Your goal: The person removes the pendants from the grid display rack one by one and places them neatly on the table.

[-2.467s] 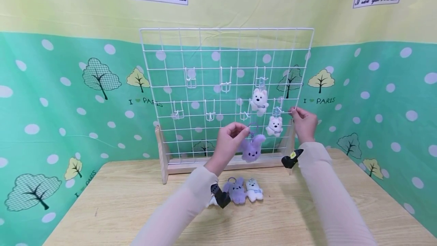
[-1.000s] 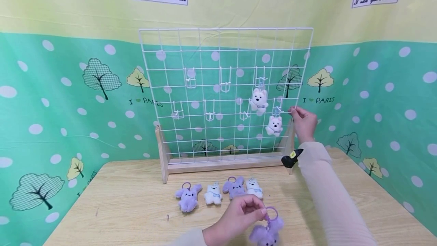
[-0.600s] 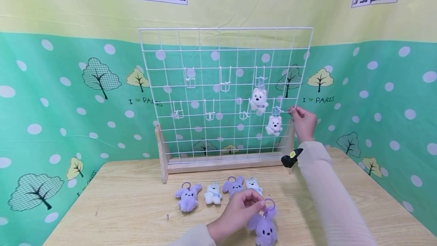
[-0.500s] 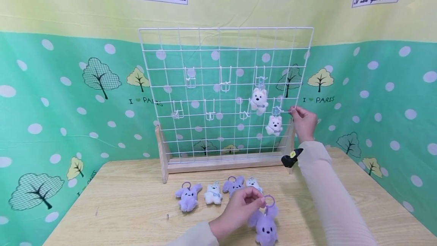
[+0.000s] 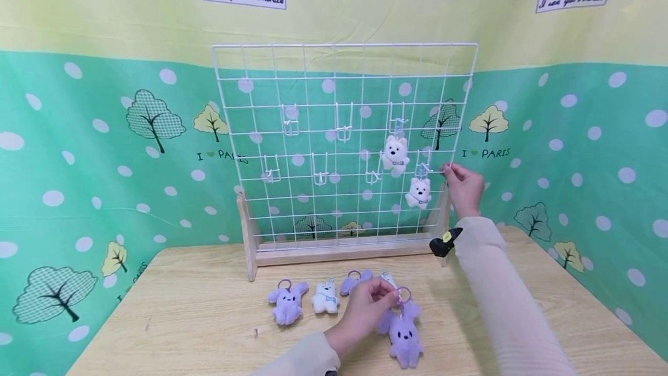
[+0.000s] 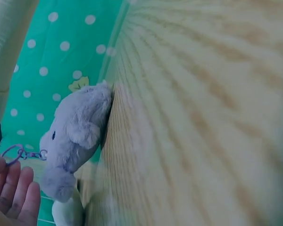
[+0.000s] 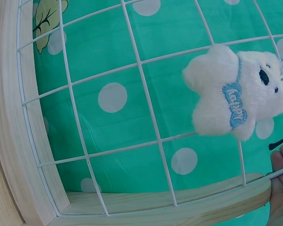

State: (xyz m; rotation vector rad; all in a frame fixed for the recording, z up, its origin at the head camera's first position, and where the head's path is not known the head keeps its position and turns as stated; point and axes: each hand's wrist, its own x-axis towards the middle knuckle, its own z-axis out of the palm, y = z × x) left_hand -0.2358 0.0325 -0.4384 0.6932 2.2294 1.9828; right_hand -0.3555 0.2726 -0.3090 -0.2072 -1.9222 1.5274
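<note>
My left hand [image 5: 364,313] pinches the purple ring of a purple long-eared plush keychain [image 5: 405,338] low over the front of the table. In the left wrist view that plush [image 6: 78,125] is right against the tabletop, its ring [image 6: 12,154] at my fingertips. My right hand [image 5: 464,189] grips the right edge of a white wire grid rack [image 5: 345,44]. Two white dog plush keychains hang from its hooks: an upper one [image 5: 395,153] and a lower one [image 5: 418,192]. The right wrist view shows a hanging white plush [image 7: 238,92] beside my right fingers.
On the table [image 5: 182,306] lie a purple plush [image 5: 287,304], a white plush [image 5: 326,297], another purple one [image 5: 352,284] and a white one [image 5: 387,277], the last two partly behind my left hand. Several hooks [image 5: 320,176] on the grid hold nothing. A wooden base [image 5: 344,253] supports it.
My left hand has carried the purple plush keychain from before the grid down to the table's front, then slightly away from me. My right hand has stayed on the grid edge.
</note>
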